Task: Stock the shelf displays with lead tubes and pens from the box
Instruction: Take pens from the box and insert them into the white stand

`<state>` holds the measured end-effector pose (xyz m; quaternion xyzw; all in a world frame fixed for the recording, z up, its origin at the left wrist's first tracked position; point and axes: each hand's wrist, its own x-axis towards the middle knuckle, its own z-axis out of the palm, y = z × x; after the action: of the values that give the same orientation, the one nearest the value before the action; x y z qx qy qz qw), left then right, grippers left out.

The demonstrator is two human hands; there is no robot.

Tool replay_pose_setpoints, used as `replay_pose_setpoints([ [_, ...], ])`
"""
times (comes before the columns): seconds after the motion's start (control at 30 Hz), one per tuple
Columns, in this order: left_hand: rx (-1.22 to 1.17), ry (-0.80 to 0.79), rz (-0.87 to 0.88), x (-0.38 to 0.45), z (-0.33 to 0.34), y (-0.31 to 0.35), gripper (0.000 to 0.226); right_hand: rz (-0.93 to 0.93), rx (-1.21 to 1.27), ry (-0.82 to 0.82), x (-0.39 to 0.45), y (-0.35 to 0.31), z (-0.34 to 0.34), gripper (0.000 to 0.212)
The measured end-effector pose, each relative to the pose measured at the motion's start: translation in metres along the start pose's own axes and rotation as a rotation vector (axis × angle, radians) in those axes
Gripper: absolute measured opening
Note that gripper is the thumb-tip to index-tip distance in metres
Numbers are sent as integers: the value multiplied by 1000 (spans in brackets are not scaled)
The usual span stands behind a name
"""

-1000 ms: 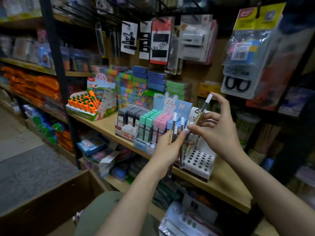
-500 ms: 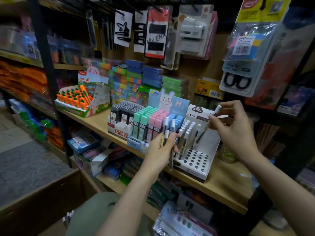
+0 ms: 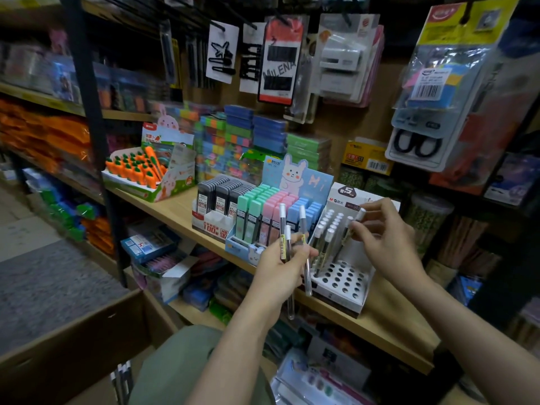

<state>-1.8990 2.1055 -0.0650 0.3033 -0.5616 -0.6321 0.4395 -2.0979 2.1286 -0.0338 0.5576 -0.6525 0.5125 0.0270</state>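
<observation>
My left hand [image 3: 279,268] grips three pens [image 3: 304,247]; my right hand [image 3: 385,233] pinches one pen [image 3: 352,229] over the rack [image 3: 344,283] near the shelf's [image 3: 175,206] front edge.

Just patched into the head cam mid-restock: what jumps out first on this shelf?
Center frame, the left hand grips a bundle of white-capped lead tubes upright in front of the wooden shelf. Just right of it, the right hand pinches one tube at its cap, lowering it into the white perforated display stand, whose back rows are filled. Further left, the orange carrot pen box stands out.
</observation>
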Motion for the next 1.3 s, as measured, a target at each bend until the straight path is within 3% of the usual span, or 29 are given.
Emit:
replay_pose_setpoints([
  [0.23, -37, 35, 13, -3, -3, 3, 10, 67, -34, 57, 12, -5, -3, 4],
  [0.37, -38, 52, 9, -5, -3, 3, 10, 93, -142, -28, 17, -10, 1, 2],
  [0.6, -64, 14, -27, -3, -3, 3, 14, 32, -345, -51, 4, -13, 8, 11],
  [0.7, -87, -6, -59, -2, -3, 0, 14, -11, -370, -27, -3, -14, 4, 26],
  [0.77, -114, -12, -69, -2, -4, 0, 14, -2, -247, 0, -8, -18, -1, 37],
  [0.83, -144, -8, -73, -2, -4, -1, 12, 90, 33, -7, -10, -29, -4, 35],
  [0.97, -176, -41, -78, -1, -3, -2, 16, 65, 317, -209, -13, -53, -2, 30],
  [1.1, -197, -119, -74, -5, 2, 1, 21, 10, 294, -277, -15, -63, 1, 31],
  [1.2, -220, -120, -99, -5, 1, 1, 27, 21, 362, -189, -10, -61, -10, 27],
  [1.3, -255, -93, -174, 2, -5, -2, 21, -49, 146, -76, -1, -48, -27, 26],
])
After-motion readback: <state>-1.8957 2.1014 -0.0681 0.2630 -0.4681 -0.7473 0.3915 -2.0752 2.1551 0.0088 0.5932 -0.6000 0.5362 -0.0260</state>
